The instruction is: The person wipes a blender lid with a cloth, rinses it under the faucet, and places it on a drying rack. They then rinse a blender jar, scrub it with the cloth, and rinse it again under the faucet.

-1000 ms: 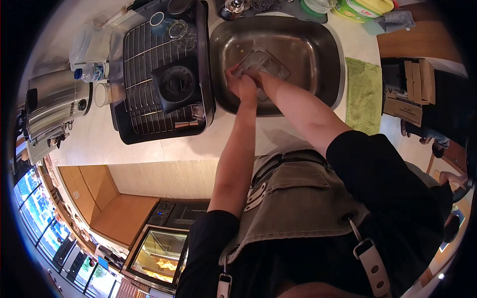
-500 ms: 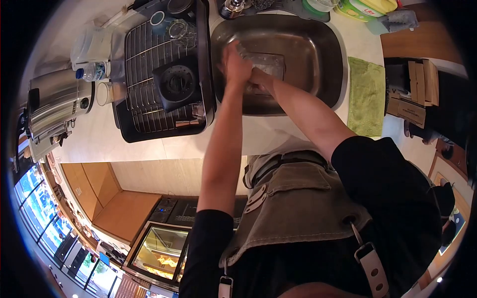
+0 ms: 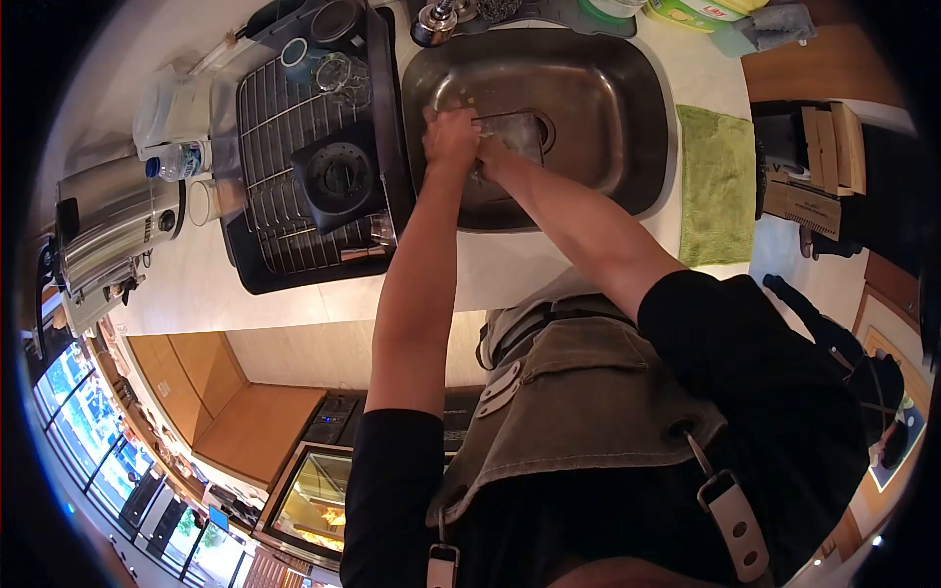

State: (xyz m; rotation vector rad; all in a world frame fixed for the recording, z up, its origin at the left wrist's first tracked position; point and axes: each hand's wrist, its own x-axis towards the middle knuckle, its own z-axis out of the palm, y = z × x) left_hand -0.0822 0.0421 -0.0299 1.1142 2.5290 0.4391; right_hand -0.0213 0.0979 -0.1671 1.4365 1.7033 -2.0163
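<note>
Both of my hands are low inside the dark metal sink (image 3: 613,181), close together near its left wall. A clear rectangular container (image 3: 518,132), wet-looking and see-through, is tilted beside them. My right hand (image 3: 498,163) is closed at the container's near left edge. My left hand (image 3: 451,139) is at the container's left side with its fingers curled. What those fingers hold is hidden, though small yellowish specks show just past them. Part of the drain ring shows at the container's right edge.
Left of the sink stands a black dish rack (image 3: 284,220) with a dark square lid-like part (image 3: 338,174), glasses and a cup. A green cloth (image 3: 716,186) lies to the right. Behind are a metal portafilter (image 3: 433,24) and a yellow-green soap pack (image 3: 691,14). A water bottle (image 3: 181,162) stands far left.
My left hand has come down and lies closer to the right one. The clear container has shifted slightly left and tilted, uncovering part of the drain. The whole view has turned a little.
</note>
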